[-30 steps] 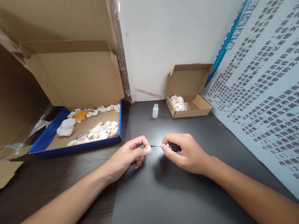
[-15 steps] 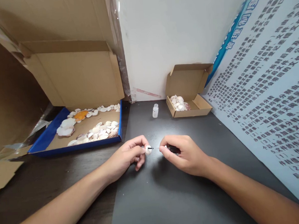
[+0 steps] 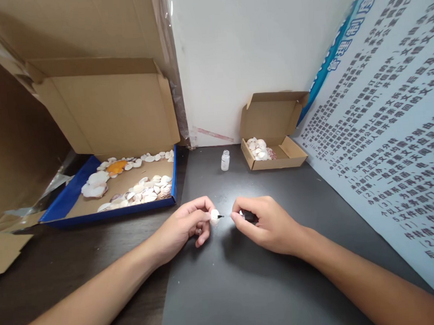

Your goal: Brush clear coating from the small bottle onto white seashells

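Note:
Between thumb and fingers, my left hand (image 3: 191, 222) pinches a small white seashell (image 3: 214, 217) above the dark table mat. My right hand (image 3: 267, 223) is closed on a small brush (image 3: 226, 216) with a clear thin stem, a dark tip and a black cap-like handle partly hidden in the palm. The dark tip points left and meets the right side of the shell, or lies just in front of it. Behind the hands stands a small clear bottle (image 3: 225, 160), uncapped, with whitish contents or label.
At the left, a blue-edged cardboard box (image 3: 108, 216) with its lid raised holds many shells and an orange one (image 3: 117, 167). A smaller open cardboard box (image 3: 279, 164) with shells sits at the back right. A printed poster (image 3: 392, 137) borders the right side, and a white panel (image 3: 239, 48) the back.
The brush tip has shifted slightly right, from the middle of the shell towards its edge. The shell has turned a little in my left fingers. Both hands otherwise keep their places.

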Action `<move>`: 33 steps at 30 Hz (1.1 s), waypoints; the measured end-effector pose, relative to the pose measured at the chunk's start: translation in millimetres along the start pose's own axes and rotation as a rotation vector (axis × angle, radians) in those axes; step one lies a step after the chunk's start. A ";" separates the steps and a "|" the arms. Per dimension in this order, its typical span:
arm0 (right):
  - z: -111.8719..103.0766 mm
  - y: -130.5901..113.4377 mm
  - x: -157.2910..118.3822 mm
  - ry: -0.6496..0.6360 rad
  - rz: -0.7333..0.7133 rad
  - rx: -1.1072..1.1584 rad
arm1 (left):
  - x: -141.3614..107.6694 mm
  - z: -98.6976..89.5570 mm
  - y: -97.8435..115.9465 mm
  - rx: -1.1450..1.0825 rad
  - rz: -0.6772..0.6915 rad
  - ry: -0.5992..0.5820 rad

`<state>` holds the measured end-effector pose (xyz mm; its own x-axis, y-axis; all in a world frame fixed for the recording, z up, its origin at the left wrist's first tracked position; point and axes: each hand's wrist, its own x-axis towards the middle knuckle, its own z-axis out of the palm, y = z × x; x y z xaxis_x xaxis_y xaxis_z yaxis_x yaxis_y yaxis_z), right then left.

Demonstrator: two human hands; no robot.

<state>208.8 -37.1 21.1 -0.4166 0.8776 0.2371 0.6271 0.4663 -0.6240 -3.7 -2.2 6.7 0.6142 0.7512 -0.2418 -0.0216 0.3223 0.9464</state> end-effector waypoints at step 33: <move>0.7 0.4 1.6 0.036 -0.050 0.017 | 1.3 1.1 -0.7 -0.001 -0.015 0.042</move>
<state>207.9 -35.5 20.7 -0.4230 0.8567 0.2951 0.5944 0.5082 -0.6232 -2.0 -2.1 5.9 0.5808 0.7697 -0.2650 -0.0133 0.3345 0.9423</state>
